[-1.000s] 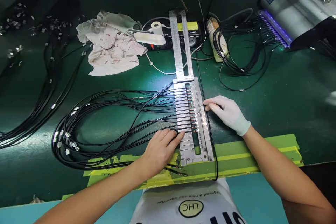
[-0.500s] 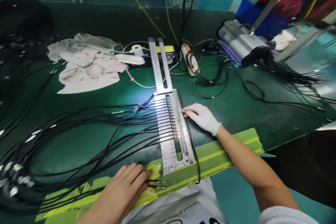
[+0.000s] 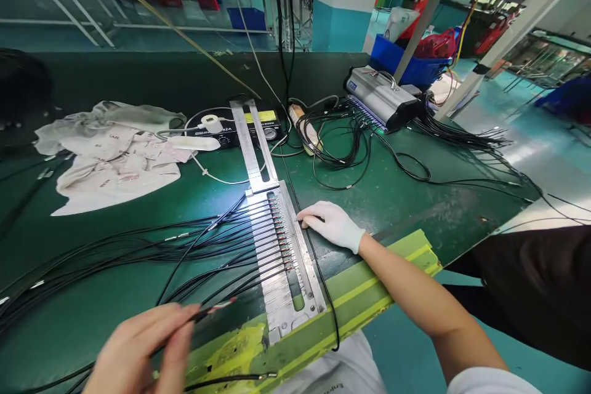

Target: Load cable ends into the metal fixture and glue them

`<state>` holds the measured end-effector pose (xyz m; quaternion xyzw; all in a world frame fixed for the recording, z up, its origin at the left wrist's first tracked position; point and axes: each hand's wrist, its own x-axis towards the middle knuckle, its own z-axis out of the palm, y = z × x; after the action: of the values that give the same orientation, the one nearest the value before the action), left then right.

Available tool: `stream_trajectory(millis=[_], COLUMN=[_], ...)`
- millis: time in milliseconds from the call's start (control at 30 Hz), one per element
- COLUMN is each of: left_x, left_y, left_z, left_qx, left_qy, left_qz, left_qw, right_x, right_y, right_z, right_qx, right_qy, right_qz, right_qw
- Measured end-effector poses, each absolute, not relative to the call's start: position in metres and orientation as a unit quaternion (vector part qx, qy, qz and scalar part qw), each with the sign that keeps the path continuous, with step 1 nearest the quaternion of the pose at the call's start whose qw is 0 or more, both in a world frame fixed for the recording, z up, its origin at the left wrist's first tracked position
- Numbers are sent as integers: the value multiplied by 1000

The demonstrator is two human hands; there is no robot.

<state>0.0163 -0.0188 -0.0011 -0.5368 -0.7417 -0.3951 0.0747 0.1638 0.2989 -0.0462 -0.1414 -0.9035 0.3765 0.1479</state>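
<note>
Cable (image 3: 202,315) is being pinched near its stripped end by the left hand (image 3: 145,345), near the taped edge (image 3: 369,283). In the jig (image 3: 279,308), most grooves are being filled by a row of cables (image 3: 278,228), while the nearest few are being left unfilled. Its right rim is being touched by the gloved right hand (image 3: 329,225), whose pinch cannot be told. Rightward, moving room is being offered by the bench (image 3: 397,215); farther off, it is being narrowed by cloth (image 3: 117,154) and machine (image 3: 381,95).

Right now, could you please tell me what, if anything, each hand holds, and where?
The left hand pinches a black cable near its stripped end. The right hand is at the metal fixture's edge; whether it grips cannot be told.
</note>
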Motion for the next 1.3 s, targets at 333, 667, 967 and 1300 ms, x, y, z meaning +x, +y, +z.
stream_trajectory(millis=[333, 667, 967, 1300], left_x=[41, 32, 32, 28], left_y=[10, 16, 29, 29], left_z=[-54, -52, -61, -64], left_qx=[-653, -619, -642, -659], left_qy=[-695, -714, -720, -701], left_qz=[-279, -312, -260, -268], left_qw=[-114, -100, -42, -47], right_x=[163, 158, 157, 156], right_y=[294, 292, 294, 298], right_z=[-51, -52, -54, -58], right_qx=[-142, -157, -160, -156], right_qy=[-894, -892, -891, -895], right_qz=[405, 407, 406, 400], right_qw=[130, 123, 123, 121])
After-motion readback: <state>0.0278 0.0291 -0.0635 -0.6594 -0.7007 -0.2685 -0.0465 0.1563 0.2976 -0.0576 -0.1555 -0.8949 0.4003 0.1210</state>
